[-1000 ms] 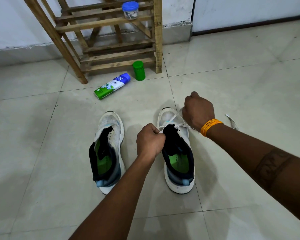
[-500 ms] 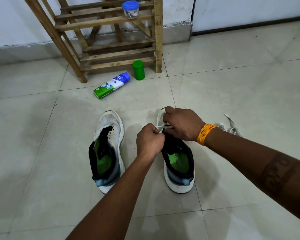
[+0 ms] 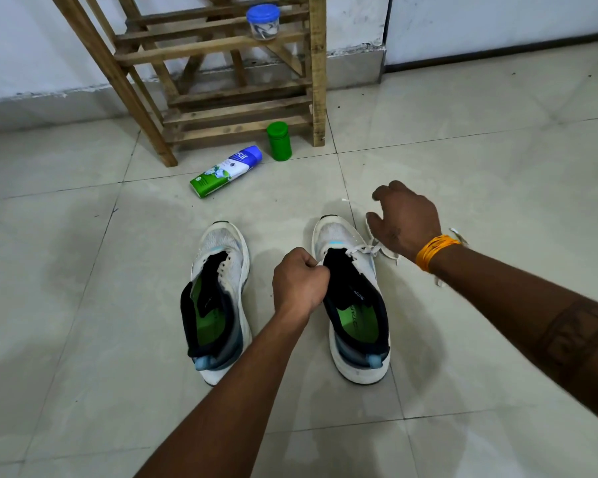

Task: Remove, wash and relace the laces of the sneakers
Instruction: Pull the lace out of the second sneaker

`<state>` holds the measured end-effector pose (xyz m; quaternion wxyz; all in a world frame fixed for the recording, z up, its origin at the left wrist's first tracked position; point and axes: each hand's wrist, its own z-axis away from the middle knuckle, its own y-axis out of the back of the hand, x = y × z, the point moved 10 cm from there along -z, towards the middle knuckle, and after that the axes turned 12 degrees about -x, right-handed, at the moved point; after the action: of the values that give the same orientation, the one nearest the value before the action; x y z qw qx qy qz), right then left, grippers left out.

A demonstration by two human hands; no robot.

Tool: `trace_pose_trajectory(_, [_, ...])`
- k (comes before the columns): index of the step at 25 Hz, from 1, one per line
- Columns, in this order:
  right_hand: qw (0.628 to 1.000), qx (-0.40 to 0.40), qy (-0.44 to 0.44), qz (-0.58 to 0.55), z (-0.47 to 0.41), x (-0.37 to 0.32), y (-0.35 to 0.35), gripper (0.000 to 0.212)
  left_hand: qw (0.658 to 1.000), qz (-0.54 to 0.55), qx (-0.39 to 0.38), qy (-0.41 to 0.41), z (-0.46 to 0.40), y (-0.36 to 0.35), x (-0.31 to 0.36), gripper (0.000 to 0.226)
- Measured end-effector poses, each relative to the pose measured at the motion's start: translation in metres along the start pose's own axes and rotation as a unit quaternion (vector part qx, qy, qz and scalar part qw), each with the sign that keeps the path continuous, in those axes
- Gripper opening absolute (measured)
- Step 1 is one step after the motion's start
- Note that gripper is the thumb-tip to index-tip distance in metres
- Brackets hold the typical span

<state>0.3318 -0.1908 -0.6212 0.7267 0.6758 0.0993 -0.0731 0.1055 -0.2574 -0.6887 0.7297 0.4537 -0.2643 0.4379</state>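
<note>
Two white sneakers with green insoles stand side by side on the tiled floor. The left sneaker point(image 3: 221, 301) has no lace in its eyelets. The right sneaker point(image 3: 354, 305) carries a white lace point(image 3: 370, 250) threaded through its front eyelets, with loose lengths trailing on the floor to its right. My left hand point(image 3: 299, 279) is a fist pinching the left edge of the right sneaker's opening, at the lace end there. My right hand point(image 3: 404, 219), with an orange wristband, hovers over the loose lace right of the toe, fingers spread, holding nothing.
A wooden slatted rack point(image 3: 221, 74) stands against the wall ahead, with a blue-lidded jar point(image 3: 263, 21) on a shelf. A green bottle point(image 3: 279, 141) stands at its foot and a green, white and blue bottle point(image 3: 225, 171) lies on the floor beside it.
My right hand has let go at the front eyelets, opened, and moved right and away from the sneaker. The left hand has kept its grip in the same place.
</note>
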Motion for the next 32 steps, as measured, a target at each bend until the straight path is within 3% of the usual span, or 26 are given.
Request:
trace_pose_trajectory(3, [0.995,-0.032,0.048,-0.087,0.025,-0.016,-0.02,0.019,1.0,-0.005,-0.007,-0.01,-0.001,-0.002,0.005,0.012])
trace_pose_trajectory(7, [0.988,-0.022,-0.026,-0.152,0.045,0.011,-0.037,0.029,1.0,-0.002,-0.009,-0.009,0.002,-0.001,0.005,0.017])
trace_pose_trajectory(11, [0.988,-0.063,0.076,-0.116,0.051,0.0,-0.049,0.033,1.0,-0.007,-0.007,-0.011,0.001,-0.003,0.006,0.014])
trace_pose_trajectory(13, [0.991,-0.077,0.047,-0.103,0.043,-0.005,-0.04,0.035,1.0,-0.006,-0.007,-0.012,0.001,-0.004,0.006,0.014])
trace_pose_trajectory(16, [0.986,-0.12,-0.002,-0.113,0.034,-0.02,-0.024,0.02,1.0,-0.001,-0.007,-0.01,0.0,-0.004,0.005,0.014])
trace_pose_trajectory(17, [0.969,-0.162,0.017,-0.187,0.032,-0.03,-0.024,0.017,1.0,0.0,-0.007,-0.009,0.0,-0.005,0.006,0.014])
trace_pose_trajectory(20, [0.826,-0.343,0.056,-0.444,0.048,-0.066,-0.031,0.019,1.0,-0.005,-0.009,-0.005,0.001,-0.004,0.006,0.012])
trace_pose_trajectory(21, [0.817,-0.337,0.052,-0.464,0.044,-0.061,-0.031,0.019,1.0,-0.005,-0.009,-0.005,0.0,-0.004,0.005,0.012])
trace_pose_trajectory(22, [0.841,-0.287,0.036,-0.457,0.034,-0.047,-0.029,0.017,1.0,-0.004,-0.008,-0.005,0.0,-0.004,0.005,0.012])
trace_pose_trajectory(24, [0.933,-0.131,0.013,-0.335,0.016,-0.013,-0.016,0.014,1.0,-0.004,-0.004,-0.006,0.0,-0.004,0.005,0.012])
trace_pose_trajectory(25, [0.958,-0.11,0.026,-0.262,0.014,-0.008,-0.017,0.013,1.0,-0.005,-0.003,-0.007,0.0,-0.004,0.005,0.012])
trace_pose_trajectory(28, [0.97,-0.171,0.108,-0.131,0.019,-0.022,-0.043,0.011,1.0,-0.009,-0.003,-0.006,-0.001,-0.005,0.004,0.011])
trace_pose_trajectory(32, [0.979,-0.149,0.136,-0.035,0.018,-0.029,-0.042,0.013,1.0,-0.012,0.002,-0.005,-0.001,-0.003,0.004,0.013])
